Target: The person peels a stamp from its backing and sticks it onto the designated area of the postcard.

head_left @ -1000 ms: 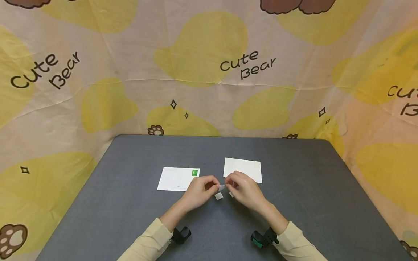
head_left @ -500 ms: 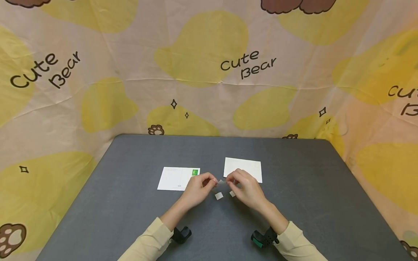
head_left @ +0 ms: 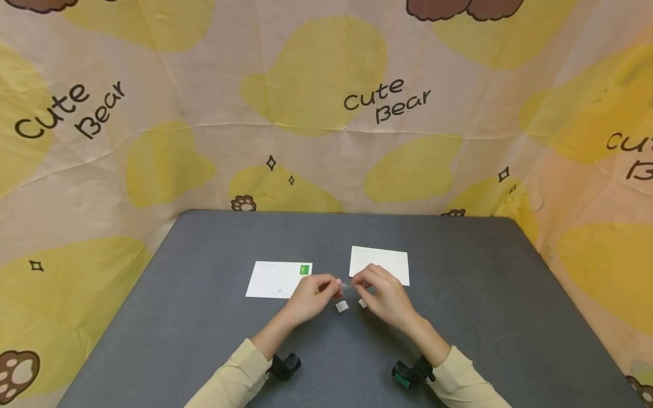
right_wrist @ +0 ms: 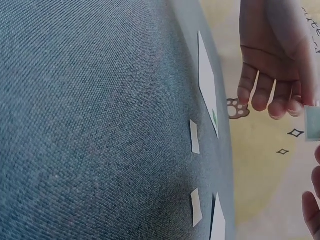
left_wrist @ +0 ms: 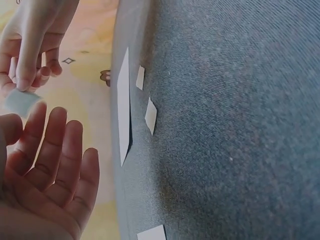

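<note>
A small, thin, pale green stamp [left_wrist: 22,102] is stretched between my hands above the table. My left hand [head_left: 313,294] pinches one edge of it; in the right wrist view the thumb lies on the stamp [right_wrist: 313,125] while the other fingers are spread apart. My right hand [head_left: 382,292] pinches the opposite edge with thumb and index finger. Below the hands lie two small white paper squares [head_left: 342,306]. A white postcard [head_left: 270,280] with a green stamp [head_left: 304,270] in its corner is by the left hand. Behind the right hand, a plain white card [head_left: 380,260] is partly covered.
The grey table [head_left: 204,340] extends to both sides and toward the front. A yellow patterned cloth [head_left: 316,73] hangs behind it. Black wrist devices [head_left: 284,367] are worn at both cuffs.
Both hands have shifted slightly up and away from me with the stamp between them, and its tilt has changed. More of the right paper square shows. The cards have stayed put.
</note>
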Tool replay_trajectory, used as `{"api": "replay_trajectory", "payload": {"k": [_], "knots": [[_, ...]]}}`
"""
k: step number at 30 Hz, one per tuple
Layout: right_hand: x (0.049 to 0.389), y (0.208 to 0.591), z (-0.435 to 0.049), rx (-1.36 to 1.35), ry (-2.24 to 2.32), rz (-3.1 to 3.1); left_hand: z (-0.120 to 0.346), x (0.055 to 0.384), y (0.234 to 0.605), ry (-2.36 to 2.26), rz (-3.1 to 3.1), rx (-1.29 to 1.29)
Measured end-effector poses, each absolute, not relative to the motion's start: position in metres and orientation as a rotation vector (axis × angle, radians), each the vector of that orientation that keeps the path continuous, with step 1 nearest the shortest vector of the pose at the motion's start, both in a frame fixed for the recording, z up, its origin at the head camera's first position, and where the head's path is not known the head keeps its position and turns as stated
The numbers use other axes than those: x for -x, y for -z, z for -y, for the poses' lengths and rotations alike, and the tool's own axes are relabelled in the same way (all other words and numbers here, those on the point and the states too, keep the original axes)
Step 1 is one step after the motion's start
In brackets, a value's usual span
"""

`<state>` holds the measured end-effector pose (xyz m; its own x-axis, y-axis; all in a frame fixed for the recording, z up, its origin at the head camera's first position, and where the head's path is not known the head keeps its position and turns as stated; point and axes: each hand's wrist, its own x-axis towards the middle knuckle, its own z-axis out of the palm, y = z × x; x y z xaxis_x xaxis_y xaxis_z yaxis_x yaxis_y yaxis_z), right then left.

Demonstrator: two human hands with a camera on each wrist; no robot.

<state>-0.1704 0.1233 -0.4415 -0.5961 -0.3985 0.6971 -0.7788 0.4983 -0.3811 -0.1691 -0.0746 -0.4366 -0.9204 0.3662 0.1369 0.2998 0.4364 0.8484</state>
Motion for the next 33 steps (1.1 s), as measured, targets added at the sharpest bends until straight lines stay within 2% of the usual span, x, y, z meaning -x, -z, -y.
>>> {"api": "replay_trajectory", "payload": {"k": [33], "knots": [[0.1700,0.4431,-0.1260,-0.968,-0.961,2.239,0.0730,0.1689,0.4328,-1.521,-2.577,-0.527]]}}
